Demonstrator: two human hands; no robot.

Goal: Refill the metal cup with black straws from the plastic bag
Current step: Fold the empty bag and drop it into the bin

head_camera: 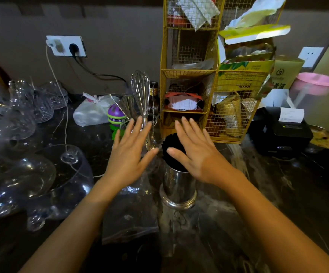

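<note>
Two hands of ours are spread wide with straight fingers, holding nothing. Our right hand [193, 152] lies against the bundle of black straws [171, 154], thumb across their tops. Our left hand [129, 154] hovers just beside them, above the clear plastic bag [130, 211], which lies flat on the dark counter [258, 213]. The straws stand in the metal cup [178, 191], long axis near upright, tips pointing up and leaning slightly away from us. Behind stand a whisk [141, 89] and a yellow wire rack [187, 72].
</note>
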